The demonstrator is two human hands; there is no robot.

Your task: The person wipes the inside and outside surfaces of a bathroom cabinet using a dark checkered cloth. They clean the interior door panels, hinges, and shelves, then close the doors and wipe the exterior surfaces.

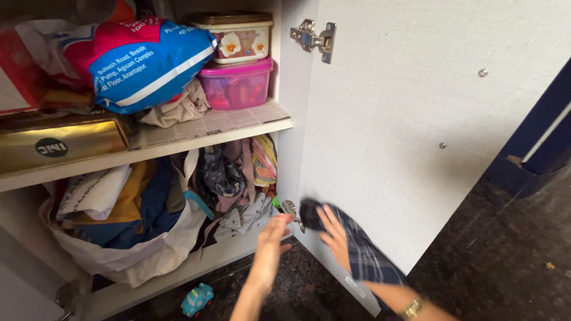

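Note:
My right hand (334,235) holds a dark blue checked cloth (364,257) in front of the open white cupboard door (416,119). The cloth drapes back over my forearm, and its dark bunched end is next to the door's lower hinge (291,209). A gold watch (411,308) is on that wrist. My left hand (272,242) is beside it, fingers stretched out and holding nothing, at the front edge of the lower shelf (196,264). Both hands are motion-blurred.
The lower shelf holds a white bag of clothes (128,238) and loose garments (238,178). The upper shelf (196,134) carries a blue and pink sack (140,59), a pink box (236,83) under a floral tub (241,38), and a gold box (59,142). A small blue toy car (197,299) lies on the dark floor.

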